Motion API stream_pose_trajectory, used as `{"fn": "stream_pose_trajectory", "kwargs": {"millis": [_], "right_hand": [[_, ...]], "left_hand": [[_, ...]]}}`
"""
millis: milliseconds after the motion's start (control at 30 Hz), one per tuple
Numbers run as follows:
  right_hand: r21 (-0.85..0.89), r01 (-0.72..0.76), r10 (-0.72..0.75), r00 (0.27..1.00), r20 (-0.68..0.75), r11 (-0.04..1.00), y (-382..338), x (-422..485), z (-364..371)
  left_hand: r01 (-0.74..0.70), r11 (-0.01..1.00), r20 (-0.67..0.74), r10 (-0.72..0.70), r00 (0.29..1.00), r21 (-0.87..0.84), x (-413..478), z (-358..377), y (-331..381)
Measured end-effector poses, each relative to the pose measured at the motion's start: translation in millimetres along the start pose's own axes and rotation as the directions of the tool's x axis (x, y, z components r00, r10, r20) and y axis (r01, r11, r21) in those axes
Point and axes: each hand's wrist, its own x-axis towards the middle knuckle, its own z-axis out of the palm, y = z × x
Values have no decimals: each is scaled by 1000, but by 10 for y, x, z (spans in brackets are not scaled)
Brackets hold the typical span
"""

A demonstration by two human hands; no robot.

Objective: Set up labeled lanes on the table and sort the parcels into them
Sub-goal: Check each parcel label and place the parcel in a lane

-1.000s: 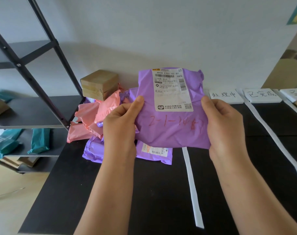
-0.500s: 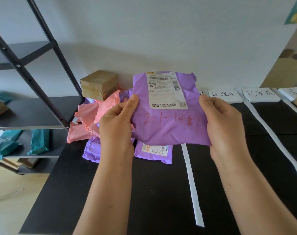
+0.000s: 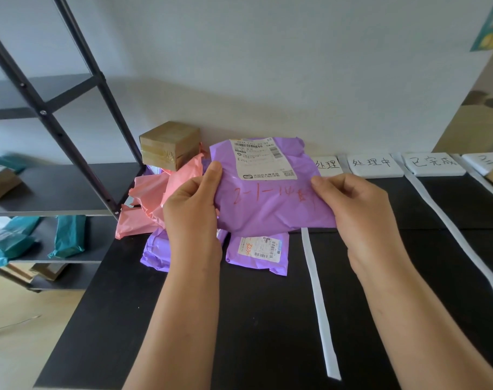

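Lowered slightly, purple parcel (image 3: 267,209) is pinched in each grip, left hand (image 3: 191,212) and right hand (image 3: 357,209); sorting step, likely next a lane right of the pile (image 3: 149,198).

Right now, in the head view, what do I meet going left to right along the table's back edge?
Cardboard box → purple parcel → 处理中 card → 已完成 card → partly cut-off card.
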Motion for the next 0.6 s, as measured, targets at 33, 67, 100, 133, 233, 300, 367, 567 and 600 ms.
{"fn": "stream_pose_trajectory", "kwargs": {"millis": [33, 67, 100, 133, 233, 300, 367, 567, 600], "right_hand": [[0, -4, 4, 1000, 1, 1000, -6, 1, 2], [-2, -9, 9, 1000, 1, 1000, -13, 2, 7], [-6, -11, 11, 1000, 0, 1000, -18, 1, 7], [-10, -10, 10, 1000, -3, 1000, -23, 1, 11], [-18, -5, 5, 1000, -10, 1000, -30, -5, 22], [-22, -4, 4, 1000, -10, 1000, -31, -7, 29], [-17, -6, 6, 1000, -16, 1000, -30, -3, 33], [-20, 4, -4, 1000, -19, 1000, -1, -9, 27], [-21, 7, -7, 1000, -14, 1000, 5, -6, 19]], "left_hand": [[1, 1000, -1, -1, 1000, -7, 6, -3, 1], [-1, 1000, 1, 1, 1000, -8, 11, -7, -1], [-1, 1000, 4, 1, 1000, -4, 15, -11, -2], [-2, 1000, 9, 2, 1000, 2, 18, -15, -4], [-5, 1000, 16, 5, 1000, 11, 26, -18, -4], [3, 1000, 25, -3, 1000, -13, 28, -13, -6], [6, 999, 23, -5, 1000, -42, 32, -10, -14], [27, 1000, 36, -27, 999, -4, 56, -22, -46], [29, 999, 50, -30, 998, 13, 61, -27, -50]]}}
